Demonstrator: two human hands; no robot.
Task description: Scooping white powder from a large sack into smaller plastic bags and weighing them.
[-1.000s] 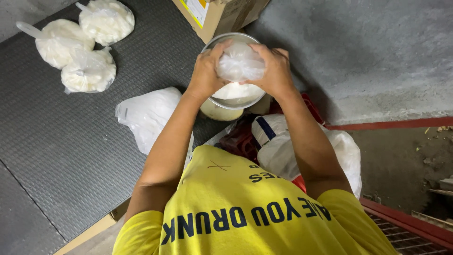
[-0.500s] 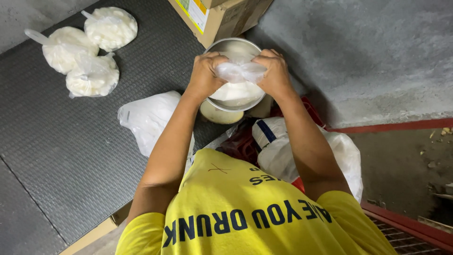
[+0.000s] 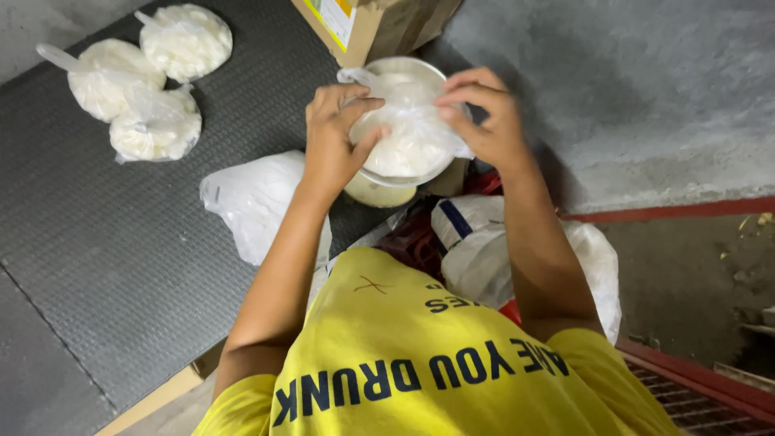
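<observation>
Item in hand: clear thin plastic bag filled with a white soft mass [image 3: 408, 133], held over a round metal bowl [image 3: 428, 74], far centre of the scene.
Left hand [image 3: 335, 133]: fingers curled around the left side of the bag, thumb pressing into its bulge; a firm hold.
Right hand [image 3: 484, 113]: fingertips pinched on the film at the bag's upper right; closed on the plastic.
Bag neck: gathered film twists off toward the far left, near the corner of the brown cardboard box [image 3: 367, 24]; no knot can be made out.
Long axis: bag is a squat lump; its longer line appears to run from near right to far left, neck end pointing far left.
Work done, as judged: three tied round bags of the same white mass [image 3: 153, 69] lie together on the dark ribbed mat [image 3: 105, 242], far left.
Work left, as judged: this bag looks filled but not yet closed.
Nearby: loose white plastic bag [image 3: 258, 198] beside the left forearm; larger white sack [image 3: 517, 250] under the right forearm.
</observation>
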